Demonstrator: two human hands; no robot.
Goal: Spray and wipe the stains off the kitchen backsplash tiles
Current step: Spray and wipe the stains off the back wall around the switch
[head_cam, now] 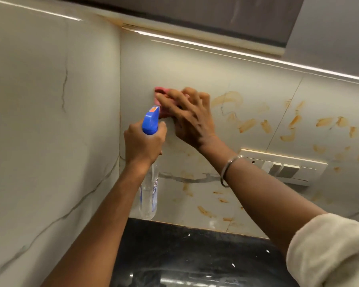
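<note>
The backsplash tiles [247, 79] are pale with grey veins. Orange-brown stains [247, 125] are smeared across the right and lower parts. My right hand [190, 117] presses a pink cloth [161, 91] flat against the tile near the inside corner, with most of the cloth hidden under the fingers. My left hand [142, 143] grips the neck of a clear spray bottle [149, 191] with a blue trigger head [150, 121], held upright just below and left of the cloth. The nozzle points at the wall.
A white switch plate [286, 167] sits on the wall right of my right forearm. A black stone counter [174, 255] runs below the tiles. The side wall [50, 121] meets the backsplash at the corner on the left. A lit strip [257, 56] runs under the upper cabinet.
</note>
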